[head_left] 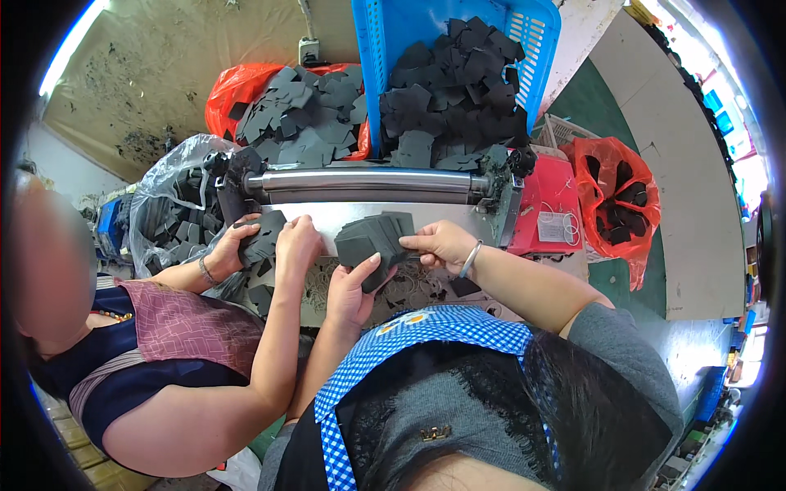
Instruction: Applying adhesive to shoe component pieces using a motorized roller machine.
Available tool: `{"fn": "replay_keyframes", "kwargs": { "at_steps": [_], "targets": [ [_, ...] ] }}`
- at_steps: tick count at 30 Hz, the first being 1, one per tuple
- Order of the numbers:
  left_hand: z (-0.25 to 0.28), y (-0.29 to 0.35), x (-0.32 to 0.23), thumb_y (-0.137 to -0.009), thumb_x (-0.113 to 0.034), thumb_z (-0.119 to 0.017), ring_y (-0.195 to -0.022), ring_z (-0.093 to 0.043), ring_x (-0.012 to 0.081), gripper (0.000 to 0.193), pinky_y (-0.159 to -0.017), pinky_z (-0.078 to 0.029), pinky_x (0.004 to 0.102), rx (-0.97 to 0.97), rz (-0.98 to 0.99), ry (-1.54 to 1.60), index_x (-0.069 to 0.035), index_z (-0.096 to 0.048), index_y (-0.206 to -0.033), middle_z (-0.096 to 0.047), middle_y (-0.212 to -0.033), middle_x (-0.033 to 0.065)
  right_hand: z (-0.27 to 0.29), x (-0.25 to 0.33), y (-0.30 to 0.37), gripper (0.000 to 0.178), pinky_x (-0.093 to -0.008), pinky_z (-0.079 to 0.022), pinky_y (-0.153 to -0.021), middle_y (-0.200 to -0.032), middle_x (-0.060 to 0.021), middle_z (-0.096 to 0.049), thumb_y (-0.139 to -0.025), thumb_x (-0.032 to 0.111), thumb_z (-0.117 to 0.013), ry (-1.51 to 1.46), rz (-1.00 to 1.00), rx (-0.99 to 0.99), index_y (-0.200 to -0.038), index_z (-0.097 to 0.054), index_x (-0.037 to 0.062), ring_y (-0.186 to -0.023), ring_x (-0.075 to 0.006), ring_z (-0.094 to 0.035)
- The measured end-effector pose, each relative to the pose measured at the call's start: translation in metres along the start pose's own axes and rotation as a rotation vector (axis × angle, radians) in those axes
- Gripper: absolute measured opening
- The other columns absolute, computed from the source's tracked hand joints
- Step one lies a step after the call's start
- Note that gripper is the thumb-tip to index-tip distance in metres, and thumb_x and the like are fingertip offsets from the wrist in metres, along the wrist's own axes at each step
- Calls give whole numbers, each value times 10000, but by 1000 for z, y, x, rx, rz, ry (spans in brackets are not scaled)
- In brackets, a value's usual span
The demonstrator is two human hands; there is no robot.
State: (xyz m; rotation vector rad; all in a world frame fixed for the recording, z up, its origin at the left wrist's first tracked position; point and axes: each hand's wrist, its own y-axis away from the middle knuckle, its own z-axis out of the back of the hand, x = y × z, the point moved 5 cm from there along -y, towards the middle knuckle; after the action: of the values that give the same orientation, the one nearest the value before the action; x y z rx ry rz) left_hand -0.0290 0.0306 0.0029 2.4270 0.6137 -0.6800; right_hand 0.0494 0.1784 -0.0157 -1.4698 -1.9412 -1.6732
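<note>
Left grip (352,293) clasping dark sheets (366,243), right grip (446,245) seemingly pinching their edge

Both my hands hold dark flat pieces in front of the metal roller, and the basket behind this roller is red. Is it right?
Not quite: the basket is blue, not red, as the head view shows. The rest is right: your left hand and right hand hold dark flat pieces in front of the metal roller.
</note>
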Motion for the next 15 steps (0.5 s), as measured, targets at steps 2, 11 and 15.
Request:
{"fn": "replay_keyframes", "kwargs": {
  "at_steps": [2,11,15],
  "targets": [
    [3,0,-2,-801,-21,-610,-874,-609,204,256,-770,-535,364,-54,-23,-55,32,-538,-1041,-602,-988,115,14,6,-2,224,-154,-363,-402,-595,-8,-523,-795,195,-681,-15,2,-181,-777,-556,11,-471,-63,-490],
    [6,0,0,-798,-32,-619,-846,-615,196,215,-747,-536,347,-73,-29,-68,25,-564,-999,-611,-962,105,5,1,-6,192,-171,-413,-414,-749,-64,-616,-827,195,-642,96,32,77,-850,-577,15,-549,-74,-562],
    [7,0,-4,-802,-38,-618,-849,-613,190,208,-755,-533,345,-76,-67,-68,22,-568,-995,-614,-964,100,27,4,-5,213,-156,-393,-422,-726,-55,-602,-834,214,-631,-158,63,-338,-881,-569,15,-531,-66,-538]
  ]
}}
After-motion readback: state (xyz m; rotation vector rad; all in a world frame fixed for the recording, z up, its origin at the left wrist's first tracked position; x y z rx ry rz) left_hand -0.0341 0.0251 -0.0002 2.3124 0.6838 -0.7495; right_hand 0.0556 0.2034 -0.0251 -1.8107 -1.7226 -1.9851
